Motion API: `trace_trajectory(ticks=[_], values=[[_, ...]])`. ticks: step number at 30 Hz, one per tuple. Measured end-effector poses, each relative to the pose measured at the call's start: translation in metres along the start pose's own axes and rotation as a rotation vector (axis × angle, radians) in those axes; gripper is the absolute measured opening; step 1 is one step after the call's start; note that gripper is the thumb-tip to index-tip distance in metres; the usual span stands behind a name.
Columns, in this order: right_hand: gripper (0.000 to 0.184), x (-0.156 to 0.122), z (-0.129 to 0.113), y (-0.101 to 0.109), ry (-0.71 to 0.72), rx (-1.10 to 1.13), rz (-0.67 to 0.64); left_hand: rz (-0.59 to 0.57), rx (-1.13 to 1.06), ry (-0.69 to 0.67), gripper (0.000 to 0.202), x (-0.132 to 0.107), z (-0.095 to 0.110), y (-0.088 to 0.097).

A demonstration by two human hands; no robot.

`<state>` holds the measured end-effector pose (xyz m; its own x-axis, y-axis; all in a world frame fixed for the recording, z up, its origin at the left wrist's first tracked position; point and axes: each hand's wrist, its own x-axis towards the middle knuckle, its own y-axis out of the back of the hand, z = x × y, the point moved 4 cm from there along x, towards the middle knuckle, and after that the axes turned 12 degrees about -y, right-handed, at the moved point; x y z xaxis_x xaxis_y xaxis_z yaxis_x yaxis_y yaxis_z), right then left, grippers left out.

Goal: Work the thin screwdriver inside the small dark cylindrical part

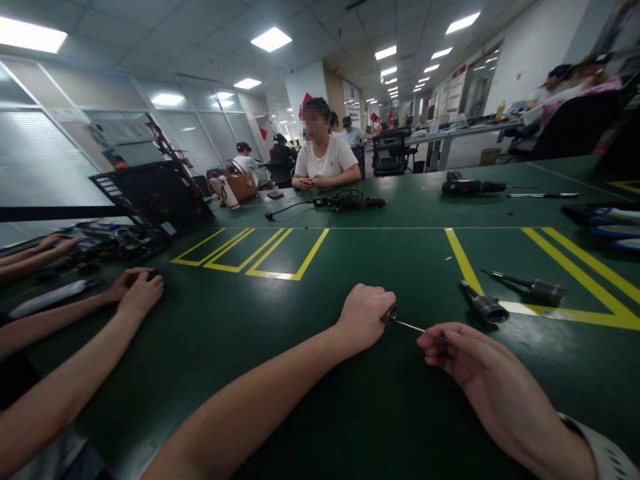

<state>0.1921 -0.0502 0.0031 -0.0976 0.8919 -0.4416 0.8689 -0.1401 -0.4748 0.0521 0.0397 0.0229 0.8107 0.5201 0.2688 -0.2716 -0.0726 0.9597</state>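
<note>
My left hand (365,319) is closed in a fist around the dark handle of a screwdriver (409,326), whose thin metal shaft points right. My right hand (480,360) pinches the far end of that shaft between thumb and fingers, so the tip is hidden. Both hands are just above the green table (280,320). To the right of them lie a short, stubby screwdriver (487,309) with a thick dark handle and a longer screwdriver (545,291), both on the table near yellow tape.
Yellow tape (463,260) marks boxes on the table. Farther back are a tangle of dark cabled parts (350,200) and a black power driver (473,187). On the left, a co-worker's hands (143,290) rest on the table. A person in white (327,157) sits opposite.
</note>
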Motion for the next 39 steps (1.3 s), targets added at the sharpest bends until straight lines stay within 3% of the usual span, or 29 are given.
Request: trace_trajectory(ticks=[10, 26, 34, 39], values=[[0.016, 0.001, 0.000, 0.001, -0.005, 0.026, 0.025, -0.009, -0.057, 0.069, 0.006, -0.002, -0.005, 0.000], [0.019, -0.001, -0.002, -0.003, -0.018, -0.023, 0.071, 0.108, -0.195, 0.170, 0.005, -0.004, -0.013, -0.004], [0.022, -0.003, -0.004, 0.000, 0.016, 0.025, 0.052, 0.168, -0.423, 0.252, 0.024, -0.005, -0.017, -0.006], [0.024, -0.005, -0.006, 0.000, 0.065, 0.024, 0.019, 0.166, -0.477, 0.052, 0.025, -0.002, -0.013, -0.002]])
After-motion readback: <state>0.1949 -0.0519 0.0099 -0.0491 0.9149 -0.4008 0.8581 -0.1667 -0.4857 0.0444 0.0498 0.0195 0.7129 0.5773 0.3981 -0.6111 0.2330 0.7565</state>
